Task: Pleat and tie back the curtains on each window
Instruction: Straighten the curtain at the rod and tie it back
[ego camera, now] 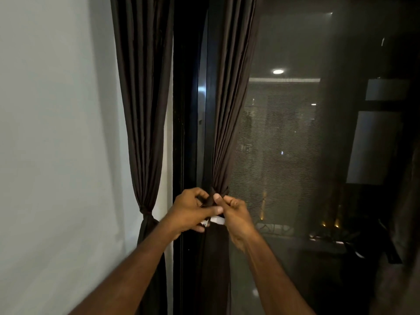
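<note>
Two dark brown pleated curtains hang by a window. The left curtain (143, 110) is gathered and bound by a dark tie-back (146, 211) at its waist. The right curtain (229, 110) is bunched at its waist, where a dark tie-back (210, 200) wraps it. My left hand (191, 211) pinches the tie from the left with thumb and fingers. My right hand (235, 214) grips the tie and the bunch from the right, thumb up against the fabric. A white strip (217, 220) shows just below my hands.
A white wall (56, 133) fills the left. A dark window frame (188, 110) stands between the curtains. To the right, mesh-covered glass (284, 144) shows night lights and room reflections. Dark furniture (375, 246) sits low at the right.
</note>
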A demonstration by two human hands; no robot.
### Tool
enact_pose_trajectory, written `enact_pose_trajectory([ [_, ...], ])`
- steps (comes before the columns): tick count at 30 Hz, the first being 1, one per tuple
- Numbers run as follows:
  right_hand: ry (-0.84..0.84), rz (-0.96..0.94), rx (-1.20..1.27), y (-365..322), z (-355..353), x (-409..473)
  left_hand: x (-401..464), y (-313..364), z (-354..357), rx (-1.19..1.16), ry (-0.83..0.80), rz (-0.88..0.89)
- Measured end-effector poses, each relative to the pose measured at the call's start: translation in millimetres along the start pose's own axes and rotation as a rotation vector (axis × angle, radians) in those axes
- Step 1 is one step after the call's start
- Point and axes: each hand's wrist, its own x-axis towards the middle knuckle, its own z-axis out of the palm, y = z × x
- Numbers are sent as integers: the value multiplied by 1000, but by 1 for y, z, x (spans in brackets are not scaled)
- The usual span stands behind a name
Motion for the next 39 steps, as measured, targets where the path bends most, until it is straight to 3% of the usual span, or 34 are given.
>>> enact_pose_trajectory([
  [7,-9,-182,-267,8,-12,-1,12,-12,-14,386,23,265],
  [10,-32,-252,-414,11,-14,-5,14,-15,-11,314,-2,420],
  [14,-84,-353,-520,7,-15,-16,15,-10,2,158,-44,479],
  [20,-182,-616,-741,-12,-23,-29,17,-12,10,220,-121,527],
  [22,-183,-623,-694,-25,-26,-28,19,-13,7,307,-135,560],
  [26,-4,-487,-250,-53,-26,-14,22,-15,10,534,-20,647],
  [29,45,-460,-154,-57,-27,-13,25,-13,16,479,100,639],
  [31,35,-531,-277,-53,-33,-16,26,-14,17,407,142,597],
  [35,2,-712,-774,-27,-37,-15,26,-13,15,378,158,578],
  [39,185,-853,-979,-15,-32,-16,25,-4,11,453,133,591],
])
